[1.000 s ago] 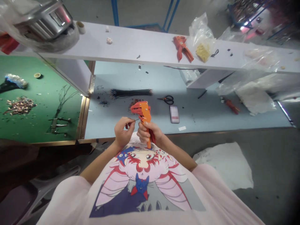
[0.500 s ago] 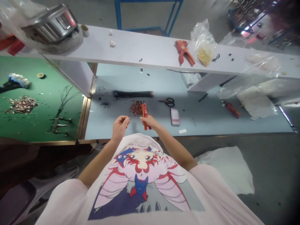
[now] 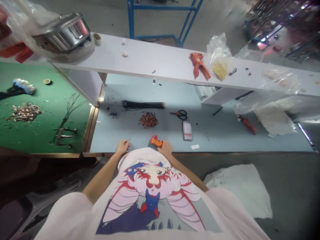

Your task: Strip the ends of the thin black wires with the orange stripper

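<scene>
My left hand (image 3: 122, 146) is closed near the front edge of the bench, pinching a thin dark wire (image 3: 129, 140) whose tip sticks up past the fingers. To its right, my right hand (image 3: 165, 148) is wrapped around red-orange wire strippers (image 3: 156, 141), whose head points left and away from me. Just beyond both hands lies a pile of small copper-coloured pieces (image 3: 148, 120). Behind that pile rests a bundle of black wires (image 3: 143, 105), lying crosswise. The handles of the strippers are mostly hidden by my right hand.
Black-handled scissors (image 3: 181, 115) and a phone (image 3: 187, 130) lie right of the pile. A white shelf (image 3: 160, 63) crosses the back, carrying another red tool (image 3: 199, 65) and plastic bags. At left, a green mat (image 3: 50, 116) holds another pile of scraps (image 3: 25, 112).
Both hands have drawn back toward me, away from the copper-coloured pile. The strippers have turned from pointing away to pointing more to the left. The camera view has tilted slightly upward.
</scene>
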Demonstrator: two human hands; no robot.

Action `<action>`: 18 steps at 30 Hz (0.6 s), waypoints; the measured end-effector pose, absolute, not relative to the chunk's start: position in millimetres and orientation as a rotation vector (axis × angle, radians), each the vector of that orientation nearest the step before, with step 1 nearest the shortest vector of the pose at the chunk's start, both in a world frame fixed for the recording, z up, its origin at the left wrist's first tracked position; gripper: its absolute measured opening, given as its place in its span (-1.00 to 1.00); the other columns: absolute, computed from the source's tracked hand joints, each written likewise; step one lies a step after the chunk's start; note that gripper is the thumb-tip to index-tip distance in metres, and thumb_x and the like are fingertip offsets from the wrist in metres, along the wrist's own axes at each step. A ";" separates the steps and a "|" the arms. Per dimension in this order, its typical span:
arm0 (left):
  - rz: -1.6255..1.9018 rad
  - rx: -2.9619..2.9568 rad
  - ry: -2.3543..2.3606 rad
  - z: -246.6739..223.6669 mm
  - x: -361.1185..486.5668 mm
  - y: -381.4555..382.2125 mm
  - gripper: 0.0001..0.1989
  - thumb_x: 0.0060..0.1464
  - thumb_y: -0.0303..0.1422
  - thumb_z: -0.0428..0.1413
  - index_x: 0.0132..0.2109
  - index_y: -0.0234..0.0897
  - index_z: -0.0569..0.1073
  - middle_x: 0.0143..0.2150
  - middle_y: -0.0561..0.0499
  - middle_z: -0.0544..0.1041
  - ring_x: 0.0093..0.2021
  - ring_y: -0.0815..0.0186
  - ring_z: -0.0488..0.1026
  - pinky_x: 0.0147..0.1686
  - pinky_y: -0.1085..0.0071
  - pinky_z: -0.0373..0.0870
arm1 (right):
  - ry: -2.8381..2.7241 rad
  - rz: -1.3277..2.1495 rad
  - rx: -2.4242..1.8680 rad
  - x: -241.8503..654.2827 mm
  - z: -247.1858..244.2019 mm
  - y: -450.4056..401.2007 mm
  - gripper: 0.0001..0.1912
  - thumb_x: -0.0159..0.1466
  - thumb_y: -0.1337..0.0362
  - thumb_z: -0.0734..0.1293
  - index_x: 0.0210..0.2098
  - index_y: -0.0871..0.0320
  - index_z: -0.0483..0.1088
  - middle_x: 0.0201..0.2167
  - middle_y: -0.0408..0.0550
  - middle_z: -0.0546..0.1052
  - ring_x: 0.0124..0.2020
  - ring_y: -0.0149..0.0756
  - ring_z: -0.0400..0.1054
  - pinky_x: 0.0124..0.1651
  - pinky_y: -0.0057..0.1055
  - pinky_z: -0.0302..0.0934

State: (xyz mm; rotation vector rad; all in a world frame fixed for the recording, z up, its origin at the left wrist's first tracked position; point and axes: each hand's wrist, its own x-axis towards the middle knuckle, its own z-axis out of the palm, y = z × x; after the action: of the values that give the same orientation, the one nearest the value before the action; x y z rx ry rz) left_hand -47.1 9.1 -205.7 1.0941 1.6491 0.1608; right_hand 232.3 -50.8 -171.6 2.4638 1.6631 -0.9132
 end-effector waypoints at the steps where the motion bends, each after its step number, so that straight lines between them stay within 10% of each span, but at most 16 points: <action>1: 0.131 1.088 1.648 -210.4 -48.1 8.6 -0.73 0.21 -0.23 0.02 -0.10 -0.38 0.39 -0.24 -0.01 0.47 -0.32 0.40 0.43 -0.29 0.36 0.44 | 1.672 -0.894 2.438 233.2 -173.1 -52.5 -0.65 0.19 0.21 0.27 -0.08 0.28 0.31 -0.11 0.19 0.42 -0.05 -0.06 0.31 -0.10 -0.31 0.11; 18: 0.134 0.890 1.654 -216.2 -34.6 12.9 -0.65 0.18 -0.24 0.05 0.05 -0.33 0.34 0.02 -0.11 0.40 -0.06 0.24 0.42 -0.09 0.18 0.43 | 2.242 -0.634 1.913 203.3 -165.3 52.1 -0.68 0.11 0.30 0.25 -0.13 0.26 0.27 -0.04 0.27 0.36 0.06 0.07 0.25 0.07 -0.19 0.11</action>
State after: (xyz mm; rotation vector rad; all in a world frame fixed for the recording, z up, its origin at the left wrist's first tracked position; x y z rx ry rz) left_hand -34.6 12.9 -216.2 0.8897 1.6543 0.1336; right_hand 203.3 52.1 -165.3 1.9132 2.2416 -0.6338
